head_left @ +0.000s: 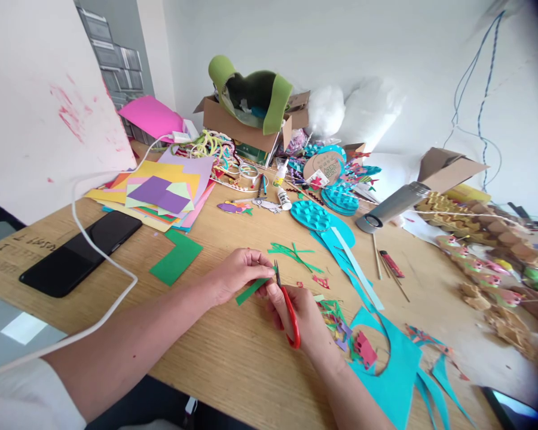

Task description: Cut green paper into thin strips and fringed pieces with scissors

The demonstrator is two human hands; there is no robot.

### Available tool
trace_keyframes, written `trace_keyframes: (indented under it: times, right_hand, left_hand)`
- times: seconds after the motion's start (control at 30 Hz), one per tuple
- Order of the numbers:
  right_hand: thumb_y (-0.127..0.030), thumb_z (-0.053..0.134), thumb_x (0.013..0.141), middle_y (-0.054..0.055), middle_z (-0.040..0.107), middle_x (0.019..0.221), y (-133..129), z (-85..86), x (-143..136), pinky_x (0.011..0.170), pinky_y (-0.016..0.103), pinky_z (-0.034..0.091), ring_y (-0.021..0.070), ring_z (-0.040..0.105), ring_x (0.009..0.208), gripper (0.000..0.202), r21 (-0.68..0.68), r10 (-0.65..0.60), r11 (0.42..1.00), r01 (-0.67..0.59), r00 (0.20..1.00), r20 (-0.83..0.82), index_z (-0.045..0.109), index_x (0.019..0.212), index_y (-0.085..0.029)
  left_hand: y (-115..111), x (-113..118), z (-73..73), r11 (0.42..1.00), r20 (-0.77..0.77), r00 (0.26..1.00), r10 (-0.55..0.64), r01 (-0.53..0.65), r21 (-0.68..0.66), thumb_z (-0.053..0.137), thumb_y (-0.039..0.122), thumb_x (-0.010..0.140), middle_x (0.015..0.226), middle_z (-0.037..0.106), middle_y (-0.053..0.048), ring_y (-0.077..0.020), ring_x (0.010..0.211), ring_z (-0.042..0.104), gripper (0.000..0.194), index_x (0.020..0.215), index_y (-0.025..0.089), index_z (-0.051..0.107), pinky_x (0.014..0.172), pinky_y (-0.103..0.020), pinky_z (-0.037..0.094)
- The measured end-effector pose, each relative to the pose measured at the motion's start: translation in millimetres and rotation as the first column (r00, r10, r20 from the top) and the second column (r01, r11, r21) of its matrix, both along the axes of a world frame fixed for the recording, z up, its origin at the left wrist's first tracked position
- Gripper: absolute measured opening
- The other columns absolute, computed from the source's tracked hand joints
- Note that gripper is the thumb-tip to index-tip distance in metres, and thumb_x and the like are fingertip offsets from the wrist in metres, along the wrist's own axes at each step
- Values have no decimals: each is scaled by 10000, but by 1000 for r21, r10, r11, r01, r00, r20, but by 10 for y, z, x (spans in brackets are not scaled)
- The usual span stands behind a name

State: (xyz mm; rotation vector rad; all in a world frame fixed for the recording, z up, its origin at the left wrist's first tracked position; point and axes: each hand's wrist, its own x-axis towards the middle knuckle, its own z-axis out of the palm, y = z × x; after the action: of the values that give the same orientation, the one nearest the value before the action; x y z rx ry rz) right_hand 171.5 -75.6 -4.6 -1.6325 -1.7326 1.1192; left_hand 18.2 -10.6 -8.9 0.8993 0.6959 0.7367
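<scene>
My left hand (242, 275) pinches a narrow green paper strip (250, 291) over the middle of the table. Red-handled scissors (291, 319) are in my right hand (296, 310), their blades pointing up beside my left fingertips at the end of the strip. Whether the blades touch the paper is too small to tell. Just beyond the hands lie thin cut green pieces (296, 254) and small red scraps (321, 280). A larger green sheet (176, 258) with a notched corner rests to the left.
A black phone (80, 254) and stacked coloured paper (161, 194) are at the left, crossed by a white cable (132, 278). Blue paper (392, 373) and mixed scraps (336, 322) lie right of my right hand. A metal flask (397, 206), glue bottles (284, 198) and a cardboard box (237, 128) stand farther back.
</scene>
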Motion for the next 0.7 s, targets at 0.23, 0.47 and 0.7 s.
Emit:
trace_keyframes:
  times: [0.23, 0.47, 0.7]
  right_hand:
    - [-491, 464, 906, -15, 501, 457, -5, 13, 0, 393, 197, 232, 79, 380, 400, 464, -14, 1, 1000, -1, 1000, 1, 425, 559, -185]
    - [-487, 466, 906, -21, 499, 465, 12, -8, 25, 394, 196, 213, 78, 380, 405, 453, -1, 2, 1000, -2, 999, 37, 421, 571, -185]
    - [-485, 465, 905, -20, 492, 458, 13, 6, 25, 402, 195, 235, 78, 378, 410, 465, 9, 8, 1000, -8, 999, 40, 426, 555, -181]
  left_hand:
    - [17, -18, 19, 999, 8, 1000, -30, 30, 29, 699, 253, 660, 560, 597, 13, -82, 467, 524, 174, 681, 134, 573, 499, -223, 404]
    - [25, -41, 35, 996, -29, 998, -58, 60, 68, 679, 230, 689, 566, 598, 17, -76, 475, 528, 144, 696, 133, 574, 485, -209, 383]
    - [46, -58, 41, 997, -79, 995, -58, 63, 53, 703, 241, 657, 572, 599, 11, -90, 505, 524, 178, 756, 131, 603, 485, -221, 375]
